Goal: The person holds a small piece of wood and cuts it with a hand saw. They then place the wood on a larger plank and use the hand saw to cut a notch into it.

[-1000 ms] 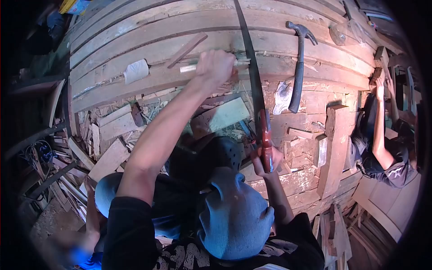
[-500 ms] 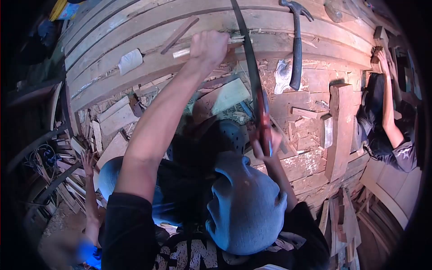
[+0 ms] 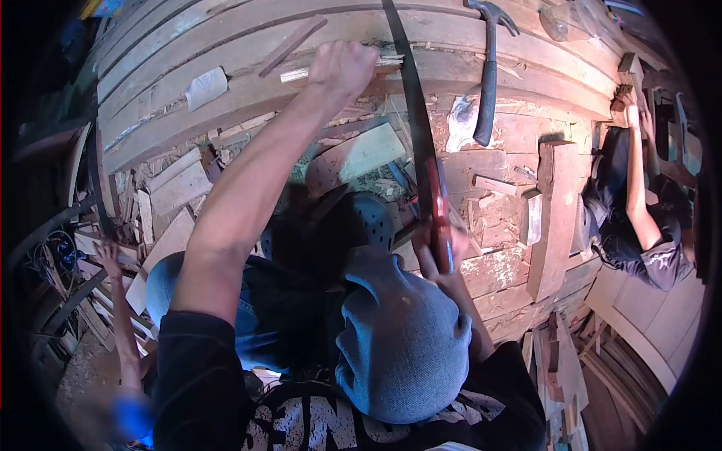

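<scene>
My left hand is closed in a fist over a pale, splintered wood strip, pressing it on the plank bench. My right hand, lower and nearer my body, grips the red-brown handle of a handsaw. Its long dark blade points away from me and crosses the bench beside the strip's right end; the teeth cannot be made out. A dark narrow stick lies just beyond my left hand. To the right of the blade, a claw hammer rests on the bench edge.
A pale board and scraps lie below the bench. A thick timber stands at right, near another person's arm. Another person's hand shows at lower left. A white cup-like piece sits on the bench.
The handsaw and my right hand have drawn slightly back toward my body. My left hand keeps its hold on the strip. The whole view has shifted a little.
</scene>
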A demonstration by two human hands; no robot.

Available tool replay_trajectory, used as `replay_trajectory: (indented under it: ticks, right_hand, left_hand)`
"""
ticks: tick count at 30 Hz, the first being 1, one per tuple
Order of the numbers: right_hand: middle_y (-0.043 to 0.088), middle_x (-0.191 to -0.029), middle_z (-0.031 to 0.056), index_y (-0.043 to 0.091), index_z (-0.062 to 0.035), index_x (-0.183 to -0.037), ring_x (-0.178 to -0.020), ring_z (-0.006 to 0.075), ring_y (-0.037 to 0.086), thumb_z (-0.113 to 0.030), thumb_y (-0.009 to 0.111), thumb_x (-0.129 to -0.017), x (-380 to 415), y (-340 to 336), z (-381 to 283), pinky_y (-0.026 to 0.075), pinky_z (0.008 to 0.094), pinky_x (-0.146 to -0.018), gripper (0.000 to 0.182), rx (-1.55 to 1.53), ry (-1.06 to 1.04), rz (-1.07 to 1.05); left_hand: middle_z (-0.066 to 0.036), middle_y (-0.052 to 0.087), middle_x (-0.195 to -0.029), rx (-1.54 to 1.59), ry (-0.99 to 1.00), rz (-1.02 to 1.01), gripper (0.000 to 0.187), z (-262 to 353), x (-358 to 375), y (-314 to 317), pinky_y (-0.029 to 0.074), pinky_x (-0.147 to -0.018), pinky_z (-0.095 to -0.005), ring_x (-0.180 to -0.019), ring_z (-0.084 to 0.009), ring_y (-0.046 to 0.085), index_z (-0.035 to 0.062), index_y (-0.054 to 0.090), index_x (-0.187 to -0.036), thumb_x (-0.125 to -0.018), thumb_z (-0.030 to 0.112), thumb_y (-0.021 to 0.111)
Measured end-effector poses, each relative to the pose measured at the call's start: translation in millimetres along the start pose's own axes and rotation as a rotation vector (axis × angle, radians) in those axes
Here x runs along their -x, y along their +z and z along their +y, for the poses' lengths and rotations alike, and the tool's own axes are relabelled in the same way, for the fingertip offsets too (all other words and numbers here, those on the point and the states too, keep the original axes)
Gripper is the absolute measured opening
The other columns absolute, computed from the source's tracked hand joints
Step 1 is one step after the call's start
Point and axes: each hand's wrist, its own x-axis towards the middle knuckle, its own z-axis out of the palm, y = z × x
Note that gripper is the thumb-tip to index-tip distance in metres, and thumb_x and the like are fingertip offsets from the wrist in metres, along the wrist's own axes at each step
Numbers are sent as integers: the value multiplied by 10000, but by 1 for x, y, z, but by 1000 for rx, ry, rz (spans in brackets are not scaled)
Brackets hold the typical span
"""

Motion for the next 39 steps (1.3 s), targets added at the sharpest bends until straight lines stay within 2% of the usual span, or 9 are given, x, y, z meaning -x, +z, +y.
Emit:
replay_trajectory:
  ticks: [4,7,14,17,21,24,26,29,39]
  right_hand:
    - [436,-552,33,451,-61,-626,-457,136,418,-16,618,-673,-32,25,12,367,258,-463,179,-126,266,56]
    - [452,-557,41,450,-56,-629,-474,136,449,-19,605,-684,1,6,16,380,248,-475,168,30,24,-12]
    - [498,-623,37,487,-50,-674,-567,106,488,-14,625,-712,-30,14,19,415,266,-542,148,-76,248,-24]
    - [447,-543,20,440,-61,-621,-457,116,438,27,590,-668,-12,13,5,387,261,-462,180,49,-25,32]
    - [500,-549,35,446,-69,-611,-480,131,539,6,606,-660,13,3,22,428,250,-488,183,48,44,43]
    - [473,-575,8,477,-52,-658,-509,95,480,1,621,-708,-29,22,33,392,231,-487,162,6,122,40]
    - [456,-619,-10,496,-44,-697,-538,57,417,4,641,-758,-32,23,23,356,224,-481,165,-50,126,26]
    - [475,-554,38,457,-66,-617,-482,105,467,30,619,-689,9,13,12,387,243,-474,201,21,200,82]
    - [453,-574,12,450,-56,-648,-495,86,428,11,611,-722,1,3,7,366,240,-466,190,-32,7,0]
  left_hand:
    - [-174,670,-801,47,18,59,269,-4,-1,0,517,-677,-440,-786,-333,662,97,681,-871,-744,333,706]
    - [-184,663,-773,54,11,77,252,-2,1,-3,519,-666,-450,-757,-339,660,83,680,-842,-730,306,717]
    - [-174,665,-762,22,34,100,238,-4,1,2,530,-668,-451,-745,-343,666,94,682,-856,-734,296,717]
    - [-166,672,-790,50,-34,74,226,0,1,0,532,-687,-447,-779,-338,666,109,683,-889,-748,283,705]
    - [-155,678,-816,60,-12,-30,235,3,4,2,532,-704,-444,-815,-330,666,112,680,-913,-761,289,698]
    - [-153,680,-832,41,0,-4,228,6,3,-2,530,-713,-448,-828,-320,667,118,678,-931,-779,287,686]
    - [-145,691,-891,59,-36,-59,196,4,0,-15,556,-715,-414,-865,-294,677,86,706,-852,-808,110,516]
    - [-160,676,-835,63,-74,-30,214,5,1,-7,525,-717,-453,-824,-332,663,111,681,-913,-774,274,683]
    - [-188,670,-820,100,-95,-8,229,5,0,-5,526,-693,-464,-801,-357,661,95,673,-881,-765,292,688]
